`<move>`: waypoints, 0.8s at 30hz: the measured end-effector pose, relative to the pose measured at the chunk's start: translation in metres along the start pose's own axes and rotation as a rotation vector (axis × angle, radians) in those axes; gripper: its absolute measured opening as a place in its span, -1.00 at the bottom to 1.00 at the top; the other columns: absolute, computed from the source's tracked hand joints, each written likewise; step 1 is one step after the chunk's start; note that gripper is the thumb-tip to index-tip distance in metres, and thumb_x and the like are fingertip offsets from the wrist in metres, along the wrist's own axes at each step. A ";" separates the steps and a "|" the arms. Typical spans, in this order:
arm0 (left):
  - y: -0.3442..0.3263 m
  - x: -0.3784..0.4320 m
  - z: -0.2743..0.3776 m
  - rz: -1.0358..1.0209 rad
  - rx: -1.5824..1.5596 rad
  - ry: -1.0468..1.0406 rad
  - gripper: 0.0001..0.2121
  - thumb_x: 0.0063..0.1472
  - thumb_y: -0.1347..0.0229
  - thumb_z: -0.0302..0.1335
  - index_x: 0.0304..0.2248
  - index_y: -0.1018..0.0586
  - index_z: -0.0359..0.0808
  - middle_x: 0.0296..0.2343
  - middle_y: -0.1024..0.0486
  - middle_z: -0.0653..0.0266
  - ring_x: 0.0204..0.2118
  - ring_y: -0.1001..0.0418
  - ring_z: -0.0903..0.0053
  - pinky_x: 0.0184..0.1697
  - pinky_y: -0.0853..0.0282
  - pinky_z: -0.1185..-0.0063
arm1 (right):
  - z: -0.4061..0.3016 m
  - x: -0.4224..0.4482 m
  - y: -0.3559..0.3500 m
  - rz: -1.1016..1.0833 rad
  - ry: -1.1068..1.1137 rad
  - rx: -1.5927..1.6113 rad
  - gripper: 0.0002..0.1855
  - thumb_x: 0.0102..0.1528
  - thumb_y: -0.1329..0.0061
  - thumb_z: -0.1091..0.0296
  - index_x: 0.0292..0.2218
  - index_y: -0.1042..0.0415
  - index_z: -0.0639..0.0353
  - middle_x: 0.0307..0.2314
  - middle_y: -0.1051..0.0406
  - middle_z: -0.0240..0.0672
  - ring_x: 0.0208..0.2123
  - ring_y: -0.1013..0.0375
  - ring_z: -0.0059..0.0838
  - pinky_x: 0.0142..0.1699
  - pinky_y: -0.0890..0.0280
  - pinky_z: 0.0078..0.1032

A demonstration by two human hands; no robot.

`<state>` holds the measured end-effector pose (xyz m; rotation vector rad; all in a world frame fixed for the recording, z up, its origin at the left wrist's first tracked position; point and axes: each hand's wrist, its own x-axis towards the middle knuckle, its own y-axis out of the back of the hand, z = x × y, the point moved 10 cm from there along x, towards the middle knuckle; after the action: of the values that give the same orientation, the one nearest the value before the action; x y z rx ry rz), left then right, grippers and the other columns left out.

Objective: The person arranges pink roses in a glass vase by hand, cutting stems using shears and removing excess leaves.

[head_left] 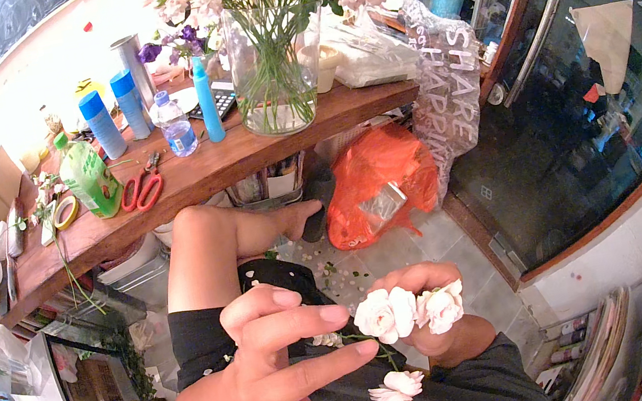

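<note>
My right hand [446, 342] is curled around a sprig of pale pink roses; its grip on the stem is partly hidden behind the blooms. Two blooms [386, 315] sit close together at its fingers, and a smaller bloom [397, 390] hangs lower on a thin green stem. My left hand [290, 358] has its fingers spread, with nothing plainly held. Its fingertips are beside the stem and the left bloom; whether they touch is unclear. Loose petals [209, 371] lie on my dark shorts.
A wooden table [215, 177] carries a glass vase [277, 74] of roses, red-handled scissors [142, 189], a green bottle [89, 175], blue spray cans [102, 125] and yellow tape [66, 212]. An orange plastic bag [378, 159] lies on the tiled floor, with scattered petals nearby.
</note>
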<state>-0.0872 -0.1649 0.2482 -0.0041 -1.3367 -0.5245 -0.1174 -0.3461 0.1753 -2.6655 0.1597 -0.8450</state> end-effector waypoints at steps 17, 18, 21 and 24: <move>-0.008 0.000 -0.015 -0.052 -0.170 0.190 -0.49 0.09 -0.15 -0.05 -0.17 -0.69 -0.35 -0.08 -0.47 0.01 -0.03 -0.23 0.27 0.07 -0.11 0.35 | -0.012 0.002 -0.001 0.035 0.144 -0.170 -0.84 -0.01 -0.22 0.60 -0.38 -0.47 0.37 -0.46 -0.55 -0.04 -0.44 -0.57 -0.31 -0.32 -0.44 -0.40; -0.008 0.000 -0.015 -0.051 -0.169 0.190 -0.49 0.09 -0.15 -0.05 -0.17 -0.69 -0.35 -0.08 -0.47 0.01 -0.03 -0.23 0.27 0.07 -0.11 0.35 | -0.012 0.003 -0.001 0.033 0.144 -0.170 -0.84 -0.01 -0.22 0.60 -0.38 -0.47 0.37 -0.46 -0.55 -0.04 -0.44 -0.57 -0.31 -0.32 -0.44 -0.40; -0.007 -0.001 -0.015 -0.045 -0.174 0.195 -0.50 0.08 -0.16 -0.07 -0.18 -0.69 -0.35 -0.08 -0.46 0.01 -0.02 -0.22 0.27 0.07 -0.12 0.34 | -0.014 0.004 -0.003 0.036 0.158 -0.193 -0.85 0.01 -0.20 0.60 -0.38 -0.47 0.37 -0.47 -0.54 -0.03 -0.46 -0.56 -0.31 -0.33 -0.44 -0.40; -0.008 -0.002 -0.017 -0.060 -0.181 0.215 -0.51 0.07 -0.16 -0.08 -0.18 -0.69 -0.35 -0.07 -0.45 0.01 -0.02 -0.21 0.26 0.07 -0.12 0.34 | -0.014 0.003 -0.002 0.031 0.179 -0.198 -0.85 0.02 -0.20 0.60 -0.38 -0.46 0.38 -0.48 -0.54 -0.03 -0.45 -0.56 -0.29 -0.34 -0.43 -0.39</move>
<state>-0.0746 -0.1763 0.2400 -0.0555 -1.0790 -0.6761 -0.1232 -0.3492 0.1886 -2.7564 0.3441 -1.1109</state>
